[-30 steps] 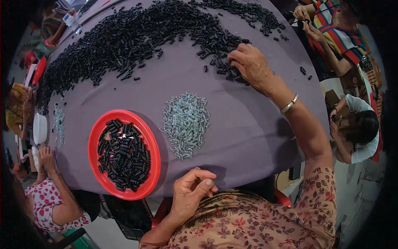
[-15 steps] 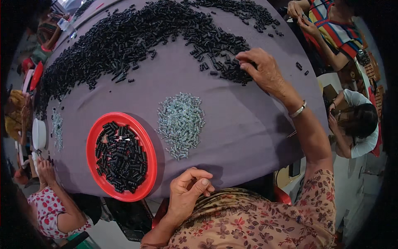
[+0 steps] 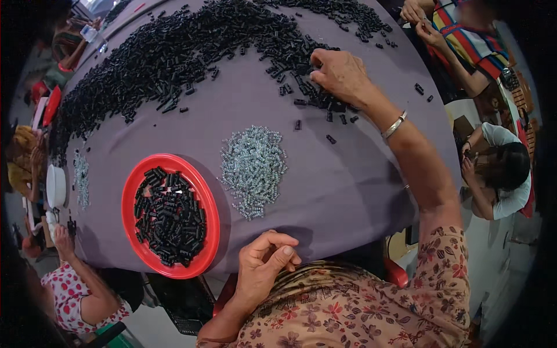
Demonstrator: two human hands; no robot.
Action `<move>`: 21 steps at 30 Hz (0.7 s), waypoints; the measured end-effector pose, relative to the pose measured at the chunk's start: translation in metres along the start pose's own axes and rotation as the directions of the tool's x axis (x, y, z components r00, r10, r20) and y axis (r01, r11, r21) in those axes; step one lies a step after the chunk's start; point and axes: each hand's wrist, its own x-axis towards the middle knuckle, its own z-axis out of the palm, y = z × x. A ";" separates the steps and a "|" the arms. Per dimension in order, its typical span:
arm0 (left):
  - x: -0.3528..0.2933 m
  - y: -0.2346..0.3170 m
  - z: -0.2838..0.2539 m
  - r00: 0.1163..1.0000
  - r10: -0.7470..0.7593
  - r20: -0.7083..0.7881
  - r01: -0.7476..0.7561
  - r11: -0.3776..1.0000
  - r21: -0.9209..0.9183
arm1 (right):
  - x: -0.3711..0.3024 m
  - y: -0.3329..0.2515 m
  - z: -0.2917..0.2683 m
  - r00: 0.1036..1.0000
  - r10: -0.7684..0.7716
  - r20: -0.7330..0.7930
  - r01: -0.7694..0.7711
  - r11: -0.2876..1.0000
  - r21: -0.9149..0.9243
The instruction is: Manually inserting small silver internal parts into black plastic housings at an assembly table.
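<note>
My right hand (image 3: 342, 75) reaches over the near right end of a large heap of small black plastic pieces (image 3: 151, 69). Its fingers are bent down into the pieces, and what lies under the fingertips is hidden. Close to the table's near edge, my left hand (image 3: 268, 261) stays by my body with fingers curled and thumb bent towards them; its palm is out of sight. Between the hands lies a pile of small silvery coil springs (image 3: 252, 171). A red round tray (image 3: 213, 232) left of the springs holds many black pieces.
Purple-grey cloth (image 3: 342, 191) covers the table. Several people sit around it, among them one in a striped top (image 3: 470, 46) and one in a dotted top (image 3: 81, 301). At the left edge are a white bowl (image 3: 55, 187) and another small spring pile (image 3: 81, 180).
My right hand has moved left and slightly away from me, further onto the heap. A few black pieces now lie loose on the cloth nearer me. My left hand has hardly moved.
</note>
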 end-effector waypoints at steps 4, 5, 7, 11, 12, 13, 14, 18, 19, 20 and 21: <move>-0.002 -0.001 0.001 1.000 0.002 0.003 -0.003 1.000 0.015 | -0.014 0.001 -0.015 0.995 0.105 -0.005 -0.099 0.960 0.261; -0.002 -0.002 0.001 1.000 0.006 -0.001 -0.006 1.000 0.019 | -0.020 0.000 -0.018 0.984 0.175 0.024 -0.162 0.841 0.516; -0.005 -0.005 0.000 0.998 0.054 -0.038 -0.053 0.998 0.023 | -0.057 -0.029 -0.031 0.983 0.117 0.144 -0.180 0.425 0.887; -0.008 -0.006 0.005 0.979 0.190 -0.070 -0.185 0.981 0.062 | -0.161 -0.073 -0.042 0.926 -0.105 0.363 -0.378 -0.232 0.896; -0.009 -0.007 0.006 0.968 0.244 -0.053 -0.242 0.970 0.034 | -0.179 -0.081 -0.037 0.911 -0.149 0.384 -0.412 -0.364 0.836; -0.011 -0.005 0.008 0.961 0.271 -0.048 -0.270 0.962 0.026 | -0.191 -0.086 -0.032 0.910 -0.219 0.352 -0.414 -0.432 0.801; -0.012 -0.003 0.010 0.952 0.303 -0.046 -0.302 0.953 0.020 | -0.201 -0.091 -0.029 0.909 -0.220 0.354 -0.417 -0.443 0.794; -0.019 -0.001 0.018 0.944 0.328 -0.020 -0.329 0.942 -0.060 | -0.221 -0.103 -0.019 0.938 -0.162 0.305 -0.341 -0.282 0.897; -0.022 0.000 0.020 0.949 0.316 -0.024 -0.316 0.944 -0.091 | -0.223 -0.105 -0.016 0.963 -0.140 0.230 -0.255 -0.196 0.947; -0.022 0.000 0.021 0.948 0.318 -0.032 -0.319 0.943 -0.090 | -0.225 -0.107 -0.014 0.980 -0.128 0.152 -0.165 -0.106 0.981; -0.022 0.000 0.021 0.954 0.300 -0.019 -0.299 0.942 -0.150 | -0.226 -0.109 -0.015 0.979 -0.135 0.154 -0.169 -0.108 0.980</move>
